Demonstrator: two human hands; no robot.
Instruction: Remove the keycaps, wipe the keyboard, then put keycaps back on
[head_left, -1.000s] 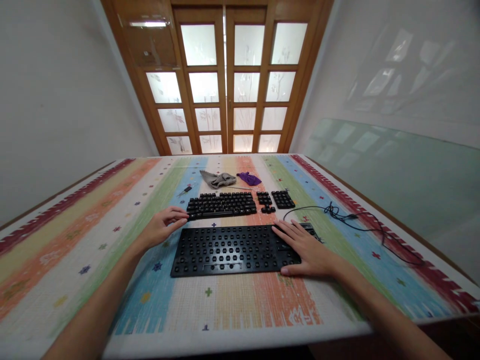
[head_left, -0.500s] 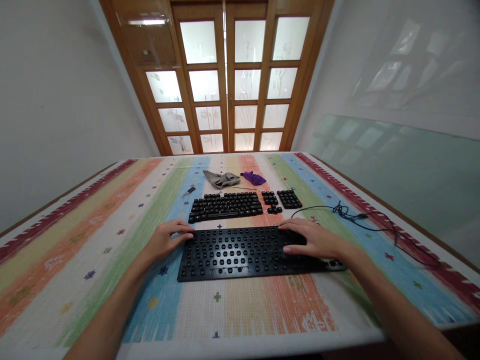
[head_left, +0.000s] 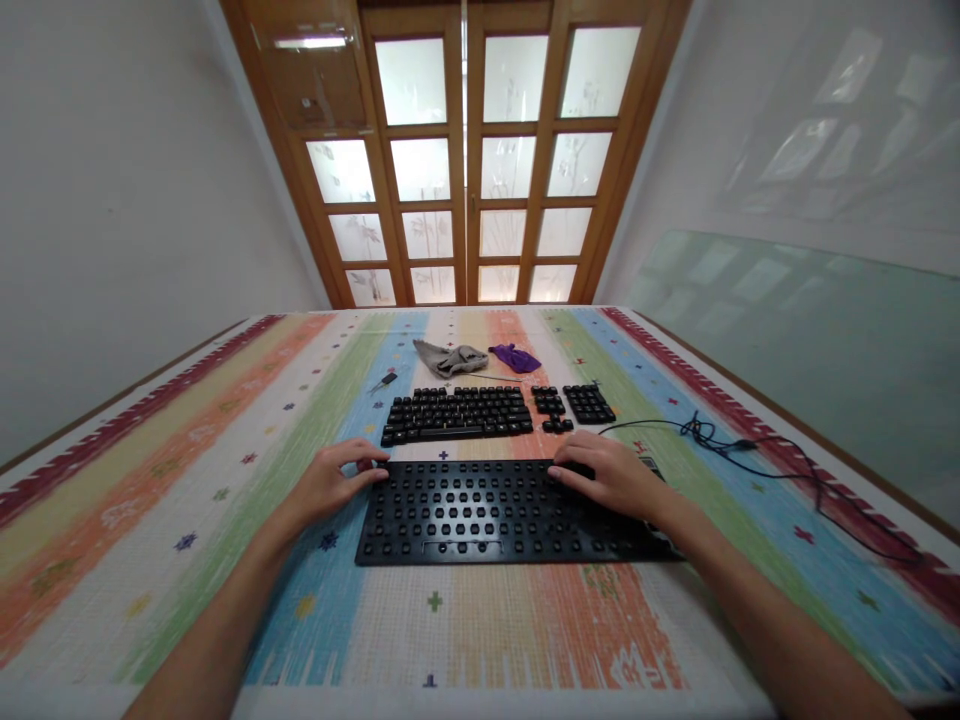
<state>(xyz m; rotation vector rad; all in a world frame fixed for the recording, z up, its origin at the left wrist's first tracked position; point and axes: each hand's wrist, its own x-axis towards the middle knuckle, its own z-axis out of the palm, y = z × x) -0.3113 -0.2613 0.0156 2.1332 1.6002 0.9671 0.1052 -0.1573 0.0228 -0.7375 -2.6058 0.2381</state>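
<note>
A black keyboard (head_left: 480,520) without its keycaps lies flat on the striped tablecloth, its bare key stems facing up. My left hand (head_left: 337,482) pinches its upper left corner between thumb and fingers. At the far edge, right of the middle, my right hand (head_left: 604,472) has its thumb and fingers drawn together on the keyboard; the fingertips are partly hidden. That hand and forearm cover part of the keyboard's right side. Just beyond the keyboard, loose black keycaps (head_left: 457,412) are laid out in keyboard order, with a separate number-pad block (head_left: 589,404) on the right.
Behind the keycaps lie a grey cloth (head_left: 454,359) and a purple cloth (head_left: 514,358). A small dark tool (head_left: 387,381) with thin wires rests left of them. The tangled black cable (head_left: 709,438) runs across the right of the table. Wooden glazed doors (head_left: 465,200) stand beyond.
My right hand has shifted left along the keyboard's far edge, and its thumb has moved up toward its fingers. My left hand stays at the corner. The view has turned slightly left.
</note>
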